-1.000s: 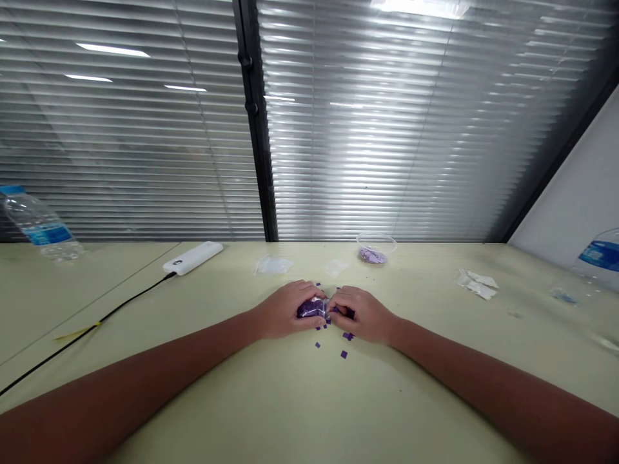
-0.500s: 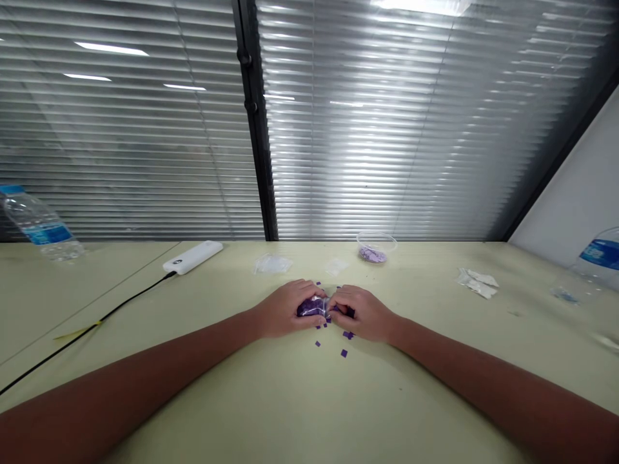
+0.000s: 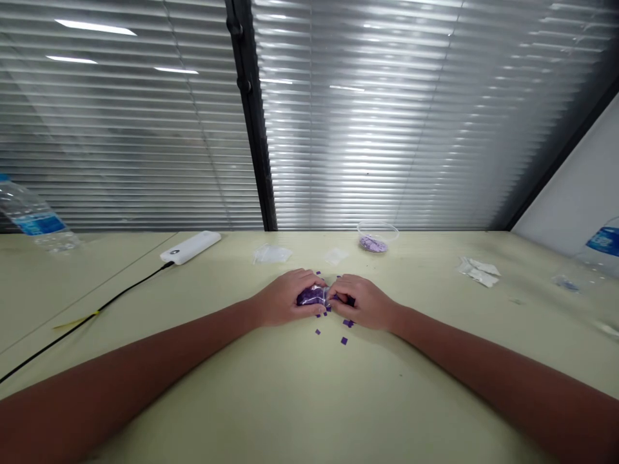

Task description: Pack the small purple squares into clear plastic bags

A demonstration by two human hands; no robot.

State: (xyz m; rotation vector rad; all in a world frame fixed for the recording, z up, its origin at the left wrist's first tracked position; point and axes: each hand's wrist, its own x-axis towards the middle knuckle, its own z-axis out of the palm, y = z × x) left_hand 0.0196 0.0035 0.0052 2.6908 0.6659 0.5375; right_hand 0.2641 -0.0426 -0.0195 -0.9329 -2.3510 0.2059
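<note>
A small clear plastic bag [image 3: 312, 296] of purple pieces lies on the table between my two hands. My left hand [image 3: 287, 298] is curled round the bag's left side, thumb in front and fingers behind. At the bag's right end, the fingertips of my right hand [image 3: 365, 303] are pinched together, with purple showing beneath them; what exactly they pinch is hidden. Loose purple squares [image 3: 343, 341] are scattered on the table in front of and behind the hands.
Behind the hands are clear plastic bags [image 3: 272, 254] and a round clear tub [image 3: 373, 245] with pale purple pieces. White crumpled packets [image 3: 478, 270] lie to the right. A white power bank [image 3: 191, 248] with a black cable [image 3: 128, 296] and a water bottle [image 3: 36, 219] stand left.
The whole view has shifted, so the table and hands appear slightly higher. Both hands keep nearly the same grip at the bag.
</note>
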